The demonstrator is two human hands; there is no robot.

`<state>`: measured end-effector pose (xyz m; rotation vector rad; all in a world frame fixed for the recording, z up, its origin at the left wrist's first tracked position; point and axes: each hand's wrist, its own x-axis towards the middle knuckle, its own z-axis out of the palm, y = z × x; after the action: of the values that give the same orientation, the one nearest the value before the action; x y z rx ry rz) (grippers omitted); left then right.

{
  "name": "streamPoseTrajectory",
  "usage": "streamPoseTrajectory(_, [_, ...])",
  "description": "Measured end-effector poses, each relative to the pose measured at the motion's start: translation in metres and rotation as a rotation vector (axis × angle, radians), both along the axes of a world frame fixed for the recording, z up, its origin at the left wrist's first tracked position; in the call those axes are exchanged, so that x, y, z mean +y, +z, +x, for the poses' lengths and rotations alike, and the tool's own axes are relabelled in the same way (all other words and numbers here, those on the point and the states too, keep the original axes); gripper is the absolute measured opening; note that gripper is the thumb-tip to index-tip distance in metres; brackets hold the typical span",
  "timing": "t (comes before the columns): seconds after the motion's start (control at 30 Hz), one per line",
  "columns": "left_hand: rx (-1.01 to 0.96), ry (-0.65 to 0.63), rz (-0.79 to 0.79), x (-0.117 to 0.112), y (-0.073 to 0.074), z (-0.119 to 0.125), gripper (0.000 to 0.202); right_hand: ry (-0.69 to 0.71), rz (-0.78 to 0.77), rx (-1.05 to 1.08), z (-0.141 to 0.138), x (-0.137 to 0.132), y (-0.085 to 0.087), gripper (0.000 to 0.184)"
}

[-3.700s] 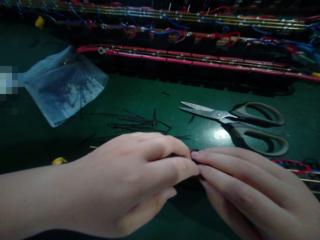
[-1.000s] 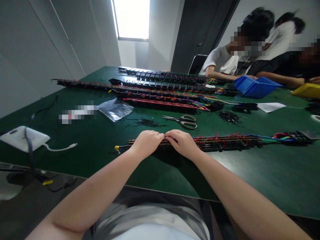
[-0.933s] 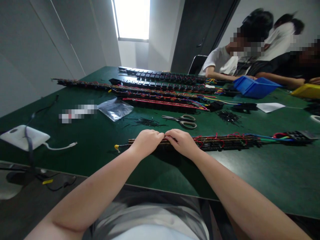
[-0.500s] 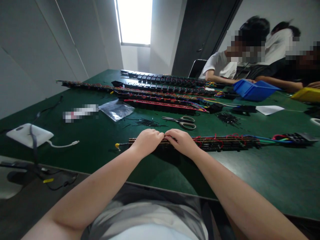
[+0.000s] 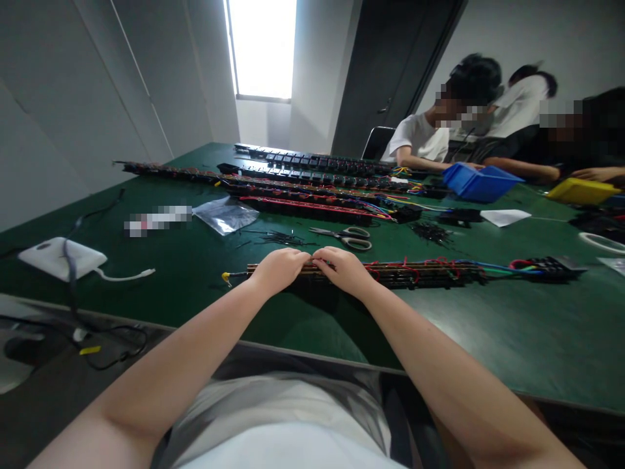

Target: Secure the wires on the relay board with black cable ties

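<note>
A long black strip of electronic parts with red wire loops along it (image 5: 430,273) lies crosswise on the green table in front of me. Both hands rest over its left half, fingertips almost meeting. My left hand (image 5: 280,268) is closed, its thumb and fingers pinched together at the strip's upper side. Opposite it, my right hand (image 5: 342,268) is closed in a similar pinch. Whatever lies between the fingertips is hidden or too small to make out. A yellow-tipped cable end (image 5: 226,278) sticks out left of the strip. Blue and green wires lead right to a black connector piece (image 5: 556,268).
Beyond the hands lie scissors (image 5: 349,237), loose black cable ties (image 5: 278,238), another dark pile (image 5: 430,232) and a clear plastic bag (image 5: 225,213). Several similar strips (image 5: 312,210) lie farther back. A white adapter (image 5: 61,259) sits left. Co-workers sit behind a blue bin (image 5: 481,182) and yellow bin (image 5: 583,191).
The camera view has shifted slightly, so the scene sits a little farther left. Both hands keep their pinch at nearly the same place on the strip.
</note>
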<state>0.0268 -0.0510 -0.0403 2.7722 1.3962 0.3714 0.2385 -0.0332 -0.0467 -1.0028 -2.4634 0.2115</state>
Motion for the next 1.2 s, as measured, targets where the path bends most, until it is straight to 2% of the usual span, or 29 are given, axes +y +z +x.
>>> streamPoseTrajectory(0.3, [-0.137,0.073,-0.052,-0.003,0.003,-0.001,0.037,0.002,-0.007,-0.002,0.001,0.002,-0.002,0.032])
streamPoseTrajectory(0.57, [-0.172,0.021,-0.070,-0.001,0.000,-0.002,0.036,-0.016,0.017,-0.016,0.001,-0.002,-0.001,0.032])
streamPoseTrajectory(0.8, [-0.230,-0.003,-0.092,0.002,-0.007,-0.004,0.033,-0.066,0.053,-0.029,-0.001,-0.006,-0.006,0.030])
streamPoseTrajectory(1.2, [-0.327,0.000,-0.147,0.001,-0.001,-0.007,0.029,-0.076,0.045,-0.064,-0.004,-0.011,-0.002,0.027])
